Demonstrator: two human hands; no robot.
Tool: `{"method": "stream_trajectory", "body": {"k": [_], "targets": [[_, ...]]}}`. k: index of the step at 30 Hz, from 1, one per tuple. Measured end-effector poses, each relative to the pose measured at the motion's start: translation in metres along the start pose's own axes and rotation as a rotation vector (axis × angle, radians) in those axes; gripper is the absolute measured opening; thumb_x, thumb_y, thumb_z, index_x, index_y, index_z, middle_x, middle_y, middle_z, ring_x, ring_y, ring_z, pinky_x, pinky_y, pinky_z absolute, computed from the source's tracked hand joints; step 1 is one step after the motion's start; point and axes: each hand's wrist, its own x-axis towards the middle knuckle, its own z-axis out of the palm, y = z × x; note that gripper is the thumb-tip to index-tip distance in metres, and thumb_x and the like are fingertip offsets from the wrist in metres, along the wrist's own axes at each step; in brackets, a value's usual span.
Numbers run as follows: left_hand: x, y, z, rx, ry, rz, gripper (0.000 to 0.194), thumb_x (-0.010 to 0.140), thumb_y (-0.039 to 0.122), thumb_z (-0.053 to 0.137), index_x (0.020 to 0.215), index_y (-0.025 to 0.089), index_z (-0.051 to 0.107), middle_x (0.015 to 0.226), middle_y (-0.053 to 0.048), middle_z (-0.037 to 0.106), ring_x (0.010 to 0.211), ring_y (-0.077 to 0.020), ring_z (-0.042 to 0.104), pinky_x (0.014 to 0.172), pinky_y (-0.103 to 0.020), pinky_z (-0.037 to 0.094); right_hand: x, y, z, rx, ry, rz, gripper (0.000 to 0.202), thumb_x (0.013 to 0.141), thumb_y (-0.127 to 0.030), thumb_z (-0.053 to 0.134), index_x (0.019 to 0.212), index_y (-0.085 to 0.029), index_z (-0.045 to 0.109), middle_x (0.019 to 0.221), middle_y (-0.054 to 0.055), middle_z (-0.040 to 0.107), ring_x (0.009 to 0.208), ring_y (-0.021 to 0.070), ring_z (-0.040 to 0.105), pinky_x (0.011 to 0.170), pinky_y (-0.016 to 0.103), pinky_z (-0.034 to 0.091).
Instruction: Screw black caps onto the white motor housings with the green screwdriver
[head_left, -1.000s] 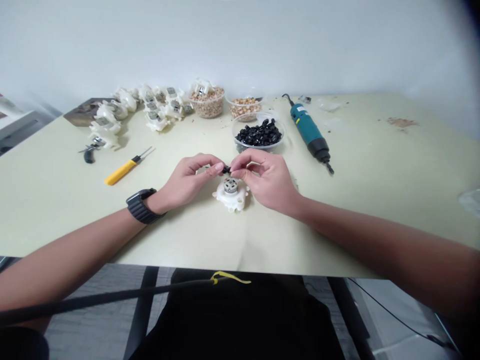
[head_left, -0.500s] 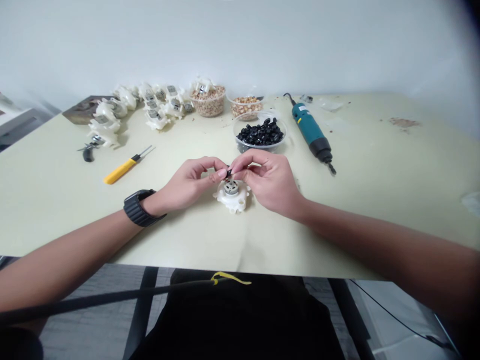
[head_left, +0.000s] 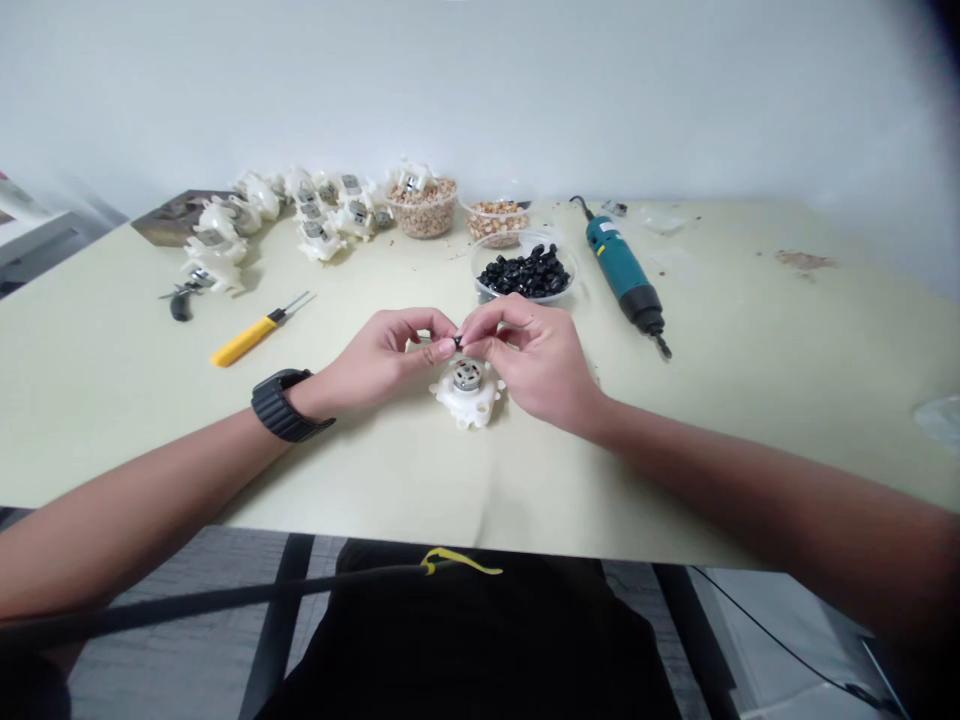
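Note:
My left hand (head_left: 397,350) and my right hand (head_left: 529,355) meet over the middle of the table, thumbs and forefingers pinching one small black part (head_left: 457,343) between them. Its exact kind is mostly hidden by the fingertips. Just below the hands, a white plastic housing (head_left: 470,405) lies on the table, with a round metal motor (head_left: 466,375) set in its top. Behind my right hand stands a clear tub (head_left: 574,285) full of small black plastic parts (head_left: 525,272).
A yellow-handled screwdriver (head_left: 244,342) and black-handled pliers (head_left: 180,303) lie to the left. Several white housings (head_left: 319,240) sit at the back, beside two tubs of small brown parts (head_left: 422,210). A teal electric screwdriver (head_left: 622,270) lies to the right.
The view has shifted slightly. Both hands have risen a little off the motor housing, still pinching the small black part.

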Motion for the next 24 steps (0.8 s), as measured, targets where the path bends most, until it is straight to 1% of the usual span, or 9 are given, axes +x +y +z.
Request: {"method": "stream_trajectory", "body": {"k": [3,7,9,11,14,17,19,21,24], "targets": [[0.005,0.009,-0.009,0.092,-0.04,0.028,0.034,0.097,0.052,0.08,0.099,0.018,0.078,0.092,-0.004,0.075,0.083,-0.015,0.062,0.079,-0.028,0.048,0.011,-0.007,-0.002,-0.048,-0.016,0.011,0.008,0.085,-0.016,0.072,0.08,-0.022,0.074,0.086,0.002,0.073,0.084,0.0184,0.065,0.082,0.037,0.055],[0.017,0.022,-0.021,0.206,-0.133,0.037,0.035,0.102,0.052,0.073,0.103,0.018,0.079,0.095,-0.005,0.076,0.083,-0.0152,0.063,0.077,-0.028,0.048,0.028,-0.016,-0.006,-0.085,-0.075,0.048,0.007,0.081,-0.014,0.072,0.077,-0.021,0.073,0.081,0.001,0.071,0.078,0.0166,0.062,0.071,0.033,0.049],[0.022,0.022,-0.026,0.197,-0.157,0.028,0.036,0.104,0.053,0.07,0.102,0.018,0.078,0.092,-0.004,0.075,0.08,-0.0147,0.061,0.075,-0.028,0.047,0.035,-0.017,-0.006,-0.072,-0.071,0.06,0.007,0.081,-0.015,0.072,0.076,-0.021,0.071,0.079,0.0,0.07,0.075,0.0158,0.06,0.069,0.032,0.047],[0.025,0.017,-0.028,0.176,-0.163,0.017,0.036,0.105,0.054,0.069,0.101,0.019,0.077,0.088,-0.003,0.072,0.077,-0.0139,0.058,0.074,-0.027,0.046,0.038,-0.014,-0.005,-0.062,-0.057,0.071,0.006,0.08,-0.016,0.072,0.076,-0.021,0.071,0.078,0.0,0.069,0.075,0.0158,0.059,0.069,0.032,0.047],[0.024,0.006,-0.027,0.157,-0.133,0.031,0.036,0.101,0.054,0.074,0.098,0.018,0.077,0.088,-0.003,0.07,0.078,-0.0144,0.057,0.074,-0.028,0.045,0.034,-0.008,-0.002,-0.035,-0.053,0.104,0.004,0.08,-0.019,0.075,0.078,-0.021,0.073,0.08,0.001,0.071,0.077,0.0165,0.061,0.07,0.032,0.048],[0.017,-0.002,-0.02,0.12,-0.074,0.073,0.035,0.097,0.052,0.08,0.091,0.018,0.073,0.085,-0.002,0.068,0.078,-0.0144,0.056,0.073,-0.028,0.044,0.026,-0.004,0.0,-0.002,-0.044,0.081,0.005,0.08,-0.02,0.078,0.078,-0.021,0.073,0.089,0.002,0.072,0.085,0.0176,0.064,0.074,0.032,0.05],[0.013,-0.003,-0.014,0.107,-0.034,0.097,0.037,0.096,0.052,0.081,0.087,0.018,0.071,0.08,-0.001,0.065,0.075,-0.014,0.053,0.072,-0.028,0.043,0.02,-0.003,0.002,0.022,-0.037,0.065,0.006,0.078,-0.02,0.079,0.076,-0.021,0.073,0.092,0.002,0.071,0.088,0.0179,0.064,0.074,0.031,0.05],[0.01,-0.003,-0.009,0.121,0.006,0.12,0.038,0.095,0.053,0.081,0.085,0.018,0.07,0.078,-0.001,0.064,0.075,-0.0144,0.052,0.071,-0.029,0.042,0.017,-0.003,0.003,0.054,-0.044,0.089,0.008,0.077,-0.022,0.081,0.076,-0.021,0.074,0.09,0.002,0.07,0.086,0.0175,0.062,0.072,0.031,0.05],[0.007,-0.002,-0.005,0.167,0.061,0.146,0.041,0.094,0.057,0.081,0.086,0.018,0.072,0.078,-0.003,0.068,0.076,-0.0159,0.056,0.072,-0.03,0.043,0.016,-0.002,0.005,0.107,-0.054,0.13,0.011,0.075,-0.024,0.085,0.076,-0.021,0.074,0.088,0.001,0.07,0.082,0.0163,0.06,0.071,0.03,0.049]]}}
